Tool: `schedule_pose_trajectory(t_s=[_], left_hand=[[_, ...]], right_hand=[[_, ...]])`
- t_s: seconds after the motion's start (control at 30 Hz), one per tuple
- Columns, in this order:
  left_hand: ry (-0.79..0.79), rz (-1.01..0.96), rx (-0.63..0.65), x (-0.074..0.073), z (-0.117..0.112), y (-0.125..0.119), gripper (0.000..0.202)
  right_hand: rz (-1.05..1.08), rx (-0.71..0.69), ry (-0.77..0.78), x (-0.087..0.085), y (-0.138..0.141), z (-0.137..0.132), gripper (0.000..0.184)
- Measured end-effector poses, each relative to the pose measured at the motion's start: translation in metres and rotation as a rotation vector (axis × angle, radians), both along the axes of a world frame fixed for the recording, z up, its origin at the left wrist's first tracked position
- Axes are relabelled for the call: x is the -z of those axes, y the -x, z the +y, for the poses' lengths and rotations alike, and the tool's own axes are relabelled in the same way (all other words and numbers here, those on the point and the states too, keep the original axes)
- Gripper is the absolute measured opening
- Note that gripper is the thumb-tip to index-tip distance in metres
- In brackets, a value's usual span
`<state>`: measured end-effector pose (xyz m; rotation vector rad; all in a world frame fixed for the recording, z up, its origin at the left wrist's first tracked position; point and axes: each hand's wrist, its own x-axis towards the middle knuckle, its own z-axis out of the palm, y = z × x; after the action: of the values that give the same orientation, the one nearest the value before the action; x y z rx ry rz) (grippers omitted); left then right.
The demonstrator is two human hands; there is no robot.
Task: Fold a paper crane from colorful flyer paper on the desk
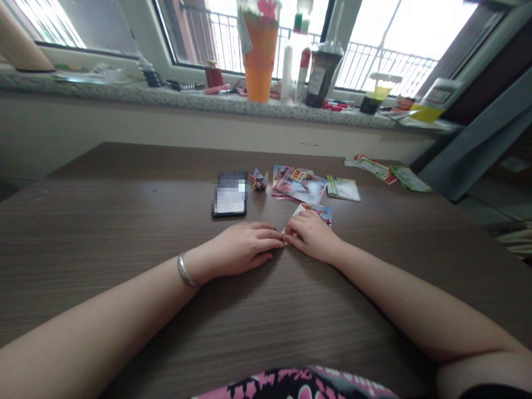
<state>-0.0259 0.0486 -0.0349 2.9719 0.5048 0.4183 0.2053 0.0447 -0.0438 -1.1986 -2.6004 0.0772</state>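
Observation:
A partly folded sheet of colourful printed paper (323, 210) lies on the table, white on one side where a flap shows. My right hand (311, 235) rests over it with fingers curled, pinching or pressing its near left edge; the fingers hide much of the sheet. My left hand (249, 248) lies palm down with fingers stretched out, its fingertips meeting the same corner. Just beyond are a small folded paper figure (258, 180) and a stack of printed sheets (297, 184). Left of the figure lies a dark-framed phone or tablet (230, 194) with a blurred screen.
Right of the stack sits a green-and-white packet (343, 188), with more flat packets (376, 169) at the table's far right. On the granite windowsill (166, 100) stand a tall orange drink cup (260, 61), a dark lidded cup (322, 75) and several bottles and pens.

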Motion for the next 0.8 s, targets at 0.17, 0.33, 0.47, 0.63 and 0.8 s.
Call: schedule_pose_trajectory(t_s=[0.17, 0.33, 0.47, 0.63, 0.8], left_hand=[[-0.045, 0.052, -0.015, -0.006, -0.003, -0.001, 0.032], [-0.06, 0.054, -0.033, -0.012, -0.006, -0.001, 0.024], [-0.026, 0.038, -0.027, -0.009, -0.005, 0.0, 0.022], [0.038, 0.047, -0.043, -0.004, -0.004, 0.0, 0.023], [0.052, 0.06, -0.046, -0.006, -0.005, -0.002, 0.02]], right_hand=[[0.13, 0.027, -0.133, 0.005, -0.006, 0.006, 0.015], [0.234, 0.195, -0.165, 0.01, -0.012, 0.01, 0.037], [0.265, 0.262, -0.044, 0.015, -0.015, 0.014, 0.046], [0.269, 0.304, 0.018, 0.012, -0.014, 0.016, 0.047], [0.299, 0.353, 0.047, 0.01, -0.017, 0.019, 0.034]])
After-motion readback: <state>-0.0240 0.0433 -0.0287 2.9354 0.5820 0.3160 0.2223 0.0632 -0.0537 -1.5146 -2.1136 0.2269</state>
